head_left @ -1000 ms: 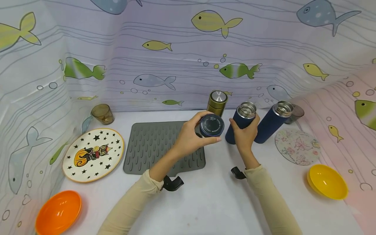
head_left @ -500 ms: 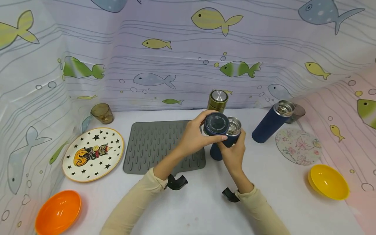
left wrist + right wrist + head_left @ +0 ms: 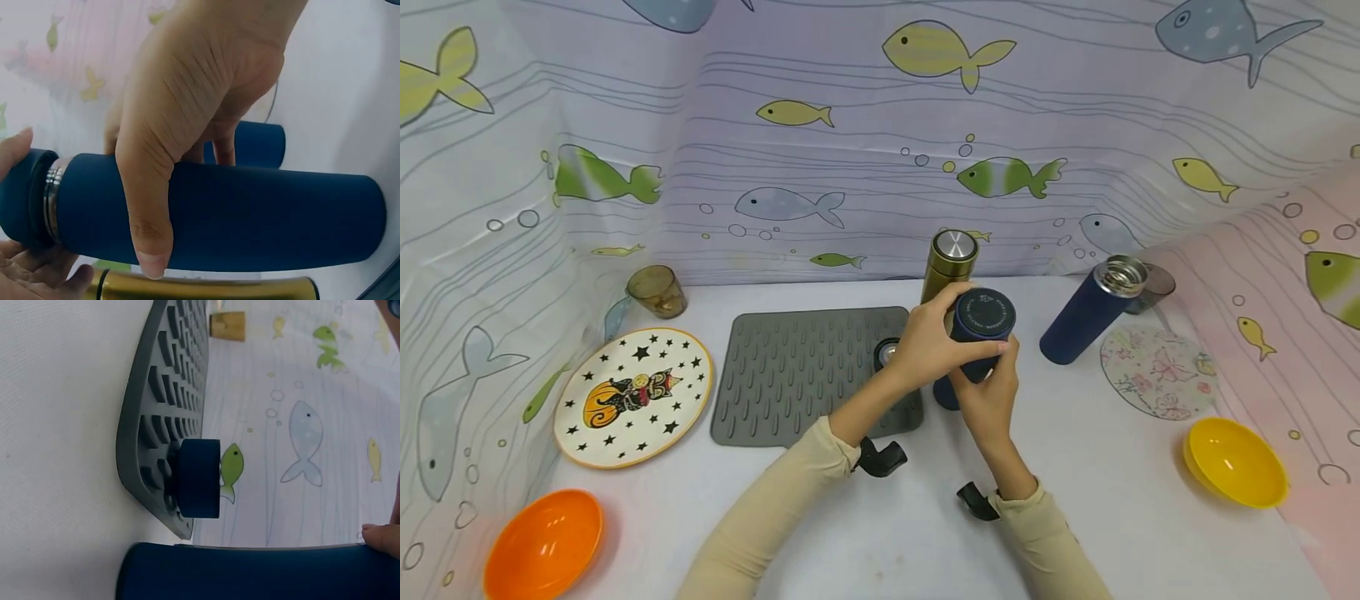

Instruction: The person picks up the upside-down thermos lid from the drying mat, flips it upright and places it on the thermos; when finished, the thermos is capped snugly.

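A navy vacuum flask (image 3: 269,219) stands on the table, its body gripped by my right hand (image 3: 992,404). My left hand (image 3: 928,337) holds a navy lid (image 3: 985,313) at the flask's mouth, thumb on the near side. In the left wrist view, a steel band of the neck shows between lid and body. Another navy lid (image 3: 199,478) rests on the grey drying mat (image 3: 805,375), at its right edge. To the right stands a second navy flask (image 3: 1078,317) without a lid, its steel mouth uncovered. Behind the left hand is a gold flask (image 3: 950,262) with its lid on.
On the left are a star-patterned plate (image 3: 568,417), an orange bowl (image 3: 546,542) and a brown cup (image 3: 657,292). A floral round board (image 3: 1157,375), a yellow bowl (image 3: 1236,462) and a dark cup (image 3: 1157,287) sit on the right. A fish-print curtain (image 3: 865,167) closes the back.
My right hand has brought the navy flask left and nearer, away from the second flask. The left hand has moved right, and its lid now covers the flask's mouth.
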### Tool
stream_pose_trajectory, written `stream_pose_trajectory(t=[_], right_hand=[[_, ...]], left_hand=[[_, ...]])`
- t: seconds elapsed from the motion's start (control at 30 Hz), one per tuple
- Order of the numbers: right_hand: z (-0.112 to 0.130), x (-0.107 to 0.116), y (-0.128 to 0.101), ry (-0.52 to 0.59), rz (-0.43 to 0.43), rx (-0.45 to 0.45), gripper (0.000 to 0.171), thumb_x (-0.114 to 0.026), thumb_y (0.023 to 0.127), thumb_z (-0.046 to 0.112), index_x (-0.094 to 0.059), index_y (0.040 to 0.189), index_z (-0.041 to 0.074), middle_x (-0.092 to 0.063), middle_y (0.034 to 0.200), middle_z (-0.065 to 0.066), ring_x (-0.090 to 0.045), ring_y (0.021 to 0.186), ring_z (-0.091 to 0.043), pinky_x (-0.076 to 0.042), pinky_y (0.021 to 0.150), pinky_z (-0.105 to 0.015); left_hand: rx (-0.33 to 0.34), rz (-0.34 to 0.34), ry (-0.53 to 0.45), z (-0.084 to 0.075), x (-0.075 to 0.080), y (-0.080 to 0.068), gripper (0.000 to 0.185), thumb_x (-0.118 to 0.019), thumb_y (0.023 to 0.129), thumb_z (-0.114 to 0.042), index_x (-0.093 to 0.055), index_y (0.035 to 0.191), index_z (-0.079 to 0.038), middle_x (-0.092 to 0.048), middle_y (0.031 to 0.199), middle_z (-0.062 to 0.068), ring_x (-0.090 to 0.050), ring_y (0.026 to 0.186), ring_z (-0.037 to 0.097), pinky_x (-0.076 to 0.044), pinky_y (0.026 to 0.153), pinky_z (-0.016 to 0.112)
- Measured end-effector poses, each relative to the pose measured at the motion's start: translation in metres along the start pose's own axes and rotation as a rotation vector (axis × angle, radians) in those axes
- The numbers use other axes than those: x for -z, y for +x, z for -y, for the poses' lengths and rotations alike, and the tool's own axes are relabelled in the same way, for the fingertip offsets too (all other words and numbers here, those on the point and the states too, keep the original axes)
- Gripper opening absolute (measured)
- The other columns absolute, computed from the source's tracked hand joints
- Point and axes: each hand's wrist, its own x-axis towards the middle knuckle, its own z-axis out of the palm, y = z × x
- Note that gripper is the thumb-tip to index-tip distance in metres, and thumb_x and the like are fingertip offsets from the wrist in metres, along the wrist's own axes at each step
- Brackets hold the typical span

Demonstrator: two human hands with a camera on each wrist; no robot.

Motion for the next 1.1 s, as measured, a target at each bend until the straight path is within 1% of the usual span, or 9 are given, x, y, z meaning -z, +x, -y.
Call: stream_pose_trajectory(t=[0.27,0.5,0.6,0.73,0.8,0.87,0.93,1.0,1.1], right_hand=[[0.003,0.0,0.0,0.013,-0.004,-0.039,0.064,-0.076,0.078,-0.009,-0.041,0.132,-0.01,-0.055,0.127,-0.03,-0.056,0.12,-0.042,-0.046,0.098,-0.053],[0.005,-0.001,-0.001,-0.004,-0.014,-0.015,0.062,-0.073,0.078,-0.013,-0.042,0.131,-0.014,-0.054,0.127,-0.033,-0.056,0.118,-0.044,-0.045,0.097,-0.054],[0.006,-0.001,0.0,-0.008,-0.014,0.001,0.063,-0.072,0.077,-0.015,-0.041,0.133,-0.014,-0.053,0.129,-0.033,-0.055,0.12,-0.046,-0.045,0.099,-0.057],[0.007,0.0,0.0,-0.004,-0.008,-0.001,0.063,-0.07,0.076,-0.016,-0.042,0.132,-0.014,-0.053,0.127,-0.033,-0.054,0.118,-0.046,-0.043,0.099,-0.055],[0.008,0.0,0.0,-0.007,-0.004,-0.003,0.063,-0.07,0.077,-0.016,-0.041,0.133,-0.014,-0.054,0.124,-0.033,-0.056,0.114,-0.046,-0.044,0.095,-0.053],[0.009,0.001,0.0,-0.013,-0.001,-0.001,0.063,-0.071,0.078,-0.015,-0.04,0.133,-0.015,-0.055,0.124,-0.034,-0.057,0.113,-0.046,-0.045,0.094,-0.052],[0.008,0.0,0.0,-0.021,0.0,-0.001,0.066,-0.073,0.079,-0.012,-0.039,0.135,-0.014,-0.056,0.125,-0.033,-0.057,0.115,-0.045,-0.047,0.094,-0.053],[0.006,0.0,0.0,-0.019,0.0,0.002,0.066,-0.074,0.079,-0.011,-0.038,0.135,-0.015,-0.055,0.127,-0.033,-0.057,0.116,-0.045,-0.046,0.094,-0.054],[-0.008,-0.003,-0.001,-0.012,-0.006,-0.004,0.067,-0.073,0.079,-0.012,-0.039,0.136,-0.012,-0.054,0.128,-0.032,-0.056,0.118,-0.044,-0.045,0.096,-0.055]], left_hand=[[-0.01,-0.003,0.023,0.003,-0.004,0.004,0.072,-0.087,0.076,-0.029,-0.053,0.138,-0.015,-0.068,0.119,0.004,-0.066,0.103,0.015,-0.055,0.084,0.028],[-0.035,-0.012,0.011,0.015,-0.01,0.001,0.074,-0.086,0.077,-0.028,-0.05,0.139,-0.013,-0.068,0.122,0.005,-0.066,0.108,0.017,-0.054,0.089,0.028],[-0.047,-0.021,-0.004,0.019,-0.011,0.001,0.076,-0.085,0.078,-0.025,-0.048,0.143,-0.013,-0.06,0.132,0.005,-0.06,0.117,0.017,-0.051,0.097,0.032],[-0.069,-0.015,-0.021,0.021,-0.014,0.003,0.09,-0.086,0.076,-0.022,-0.037,0.151,-0.015,-0.042,0.139,0.011,-0.046,0.126,0.021,-0.044,0.106,0.035],[-0.096,-0.001,-0.049,0.023,-0.014,0.004,0.093,-0.085,0.076,-0.02,-0.032,0.152,-0.013,-0.039,0.14,0.014,-0.043,0.127,0.024,-0.042,0.109,0.036],[-0.125,0.026,-0.123,0.025,-0.014,0.005,0.088,-0.081,0.078,-0.014,-0.031,0.15,-0.008,-0.04,0.143,0.017,-0.045,0.129,0.027,-0.041,0.11,0.037],[-0.152,0.073,-0.215,0.028,-0.013,0.007,0.08,-0.073,0.081,-0.008,-0.03,0.148,-0.003,-0.039,0.148,0.018,-0.045,0.131,0.03,-0.04,0.112,0.038],[-0.148,0.12,-0.282,0.029,-0.012,0.007,0.082,-0.07,0.08,-0.005,-0.027,0.15,-0.002,-0.035,0.151,0.018,-0.045,0.132,0.03,-0.039,0.112,0.038],[-0.114,0.13,-0.245,0.028,-0.012,0.008,0.083,-0.073,0.082,-0.011,-0.026,0.151,-0.007,-0.035,0.151,0.015,-0.045,0.131,0.024,-0.041,0.109,0.032]])
